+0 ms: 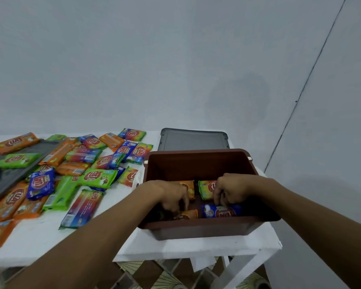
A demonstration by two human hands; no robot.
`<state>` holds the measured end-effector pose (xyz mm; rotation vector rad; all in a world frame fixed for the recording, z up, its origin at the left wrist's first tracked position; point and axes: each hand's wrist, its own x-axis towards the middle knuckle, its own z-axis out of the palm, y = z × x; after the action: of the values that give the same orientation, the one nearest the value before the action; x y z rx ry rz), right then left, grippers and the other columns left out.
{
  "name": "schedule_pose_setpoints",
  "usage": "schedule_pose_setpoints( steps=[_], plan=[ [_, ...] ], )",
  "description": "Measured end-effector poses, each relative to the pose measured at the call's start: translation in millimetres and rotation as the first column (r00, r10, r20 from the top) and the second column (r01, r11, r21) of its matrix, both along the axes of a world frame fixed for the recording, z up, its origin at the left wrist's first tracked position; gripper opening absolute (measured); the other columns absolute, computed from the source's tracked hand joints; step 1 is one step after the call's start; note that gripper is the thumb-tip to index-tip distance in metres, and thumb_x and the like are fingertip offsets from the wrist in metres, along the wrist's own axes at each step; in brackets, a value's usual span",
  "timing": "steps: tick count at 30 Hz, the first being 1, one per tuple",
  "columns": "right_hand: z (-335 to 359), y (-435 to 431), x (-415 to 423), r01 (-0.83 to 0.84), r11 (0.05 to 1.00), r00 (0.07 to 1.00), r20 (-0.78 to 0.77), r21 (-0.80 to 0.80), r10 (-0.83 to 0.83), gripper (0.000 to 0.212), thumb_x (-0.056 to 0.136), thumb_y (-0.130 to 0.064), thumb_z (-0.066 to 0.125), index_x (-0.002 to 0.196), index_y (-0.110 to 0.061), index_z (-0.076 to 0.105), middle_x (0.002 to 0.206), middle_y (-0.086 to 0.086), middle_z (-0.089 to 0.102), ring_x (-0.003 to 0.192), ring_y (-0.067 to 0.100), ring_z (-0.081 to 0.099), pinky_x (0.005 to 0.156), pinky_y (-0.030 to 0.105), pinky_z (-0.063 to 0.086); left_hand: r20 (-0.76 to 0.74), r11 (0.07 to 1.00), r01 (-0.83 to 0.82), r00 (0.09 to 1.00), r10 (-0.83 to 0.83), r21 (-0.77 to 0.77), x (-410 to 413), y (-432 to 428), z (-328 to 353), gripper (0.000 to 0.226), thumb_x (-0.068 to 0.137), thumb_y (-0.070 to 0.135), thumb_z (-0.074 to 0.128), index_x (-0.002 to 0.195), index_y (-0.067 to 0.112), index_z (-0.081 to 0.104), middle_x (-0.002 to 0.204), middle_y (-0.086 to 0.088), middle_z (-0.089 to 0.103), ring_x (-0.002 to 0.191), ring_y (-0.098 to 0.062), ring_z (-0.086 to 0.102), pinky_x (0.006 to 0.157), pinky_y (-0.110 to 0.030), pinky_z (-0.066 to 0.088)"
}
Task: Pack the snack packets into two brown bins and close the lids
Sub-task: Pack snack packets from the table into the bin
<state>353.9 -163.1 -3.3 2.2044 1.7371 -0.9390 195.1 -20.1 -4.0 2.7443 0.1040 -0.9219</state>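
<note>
A brown bin (198, 161) stands open on the right end of the white table (175, 248). Both my hands reach down inside it. My left hand (172, 196) rests fingers-down on an orange packet (191, 214) at the bin's bottom. My right hand (230, 190) has its fingers curled on a blue packet (221, 211). Behind the hands lie another orange packet (188, 185) and a green packet (206, 189). Many loose snack packets (88, 163) cover the table's left half.
A grey lid (193, 139) lies flat behind the bin by the wall. A second grey lid (13, 174) lies at the far left, partly under packets. The table's right edge is just past the bin; patterned floor shows below.
</note>
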Motion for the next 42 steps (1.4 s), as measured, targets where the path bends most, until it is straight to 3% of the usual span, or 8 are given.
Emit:
schedule_pose_setpoints(
  steps=[4, 8, 17, 20, 24, 28, 35, 42],
  plan=[
    [0.9, -1.6, -3.3, 0.002, 1.000, 0.999, 0.032, 0.016, -0.002, 0.030, 0.093, -0.011, 0.051, 0.110, -0.026, 0.070, 0.106, -0.010, 0.053, 0.106, 0.015, 0.048, 0.089, 0.032, 0.044, 0.079, 1.000, -0.017, 0.997, 0.016, 0.019, 0.8, 6.0, -1.3, 0.022, 0.090, 0.020, 0.064, 0.111, 0.022, 0.069, 0.112, 0.004, 0.056, 0.102, -0.012, 0.048, 0.079, -0.030, 0.042],
    [-3.9, 0.0, -3.9, 0.002, 0.981, 0.978, 0.206, 0.193, -0.042, 0.034, 0.092, -0.016, 0.060, 0.124, -0.027, 0.063, 0.129, 0.001, 0.053, 0.112, 0.022, 0.054, 0.092, 0.036, 0.050, 0.270, 0.965, -0.041, 0.962, -0.031, 0.258, 3.3, 6.7, -4.9, 0.012, 0.086, 0.023, 0.067, 0.097, 0.019, 0.064, 0.112, 0.000, 0.052, 0.099, -0.022, 0.055, 0.076, -0.037, 0.049],
    [-3.5, 0.6, -3.5, 0.028, 0.978, 0.950, 0.299, 0.208, -0.091, 0.040, 0.093, -0.030, 0.059, 0.132, -0.032, 0.056, 0.135, 0.000, 0.053, 0.118, 0.024, 0.053, 0.094, 0.038, 0.048, 0.113, 0.942, 0.037, 0.991, -0.079, 0.335, -8.2, 10.4, 13.0, 0.031, 0.096, 0.036, 0.054, 0.120, 0.018, 0.061, 0.123, -0.005, 0.056, 0.107, -0.024, 0.056, 0.089, -0.037, 0.046],
    [7.2, 2.8, -6.3, 0.013, 0.943, 0.935, 0.330, 0.334, -0.130, 0.033, 0.095, -0.032, 0.050, 0.127, -0.039, 0.057, 0.128, -0.006, 0.059, 0.110, 0.019, 0.058, 0.085, 0.037, 0.049, 0.354, 0.908, 0.044, 0.912, -0.206, 0.416, -24.7, 22.4, 23.8, 0.032, 0.097, 0.038, 0.044, 0.115, 0.020, 0.063, 0.120, -0.001, 0.061, 0.114, -0.020, 0.054, 0.106, -0.043, 0.034],
    [31.9, 26.1, -32.0, -0.036, 0.827, 0.960, 0.250, 0.561, -0.128, 0.027, 0.095, -0.031, 0.051, 0.119, -0.033, 0.064, 0.120, -0.011, 0.066, 0.105, 0.012, 0.060, 0.087, 0.038, 0.050, 0.674, 0.977, -0.065, 0.733, -0.091, 0.203, -69.8, 58.8, 25.1, 0.045, 0.102, 0.038, 0.038, 0.143, 0.020, 0.043, 0.147, -0.001, 0.043, 0.136, -0.017, 0.035, 0.114, -0.035, 0.026],
    [48.9, 63.2, -74.7, -0.082, 0.740, 0.967, 0.234, 0.668, -0.105, 0.024, 0.094, -0.029, 0.053, 0.114, -0.029, 0.067, 0.109, -0.007, 0.071, 0.097, 0.014, 0.062, 0.082, 0.036, 0.051, 0.640, 0.964, -0.227, 0.764, 0.088, 0.139, -127.2, 107.7, 12.5, 0.057, 0.103, 0.040, 0.034, 0.154, 0.027, 0.013, 0.162, 0.002, 0.013, 0.148, -0.016, 0.012, 0.118, -0.035, 0.015],
    [55.4, 144.3, -154.6, -0.157, 0.703, 0.967, 0.252, 0.694, -0.033, 0.022, 0.093, -0.031, 0.050, 0.106, -0.025, 0.067, 0.098, -0.006, 0.067, 0.089, 0.016, 0.059, 0.073, 0.035, 0.050, 0.462, 0.833, -0.505, 0.808, 0.365, 0.225, -215.4, 194.6, -17.9, 0.064, 0.092, 0.049, 0.053, 0.146, 0.022, 0.033, 0.150, -0.004, 0.032, 0.134, -0.023, 0.036, 0.101, -0.043, 0.044],
    [15.5, 224.8, -207.2, -0.121, 0.913, 0.944, 0.329, 0.390, -0.016, 0.040, 0.092, -0.026, 0.052, 0.132, -0.030, 0.056, 0.133, 0.000, 0.056, 0.119, 0.022, 0.053, 0.092, 0.040, 0.048, 0.496, 0.882, -0.452, 0.801, 0.336, 0.131, -240.5, 206.5, -43.3, 0.058, 0.080, 0.073, 0.049, 0.115, 0.027, 0.050, 0.117, 0.003, 0.052, 0.102, -0.015, 0.051, 0.073, -0.031, 0.045]
  ],
)
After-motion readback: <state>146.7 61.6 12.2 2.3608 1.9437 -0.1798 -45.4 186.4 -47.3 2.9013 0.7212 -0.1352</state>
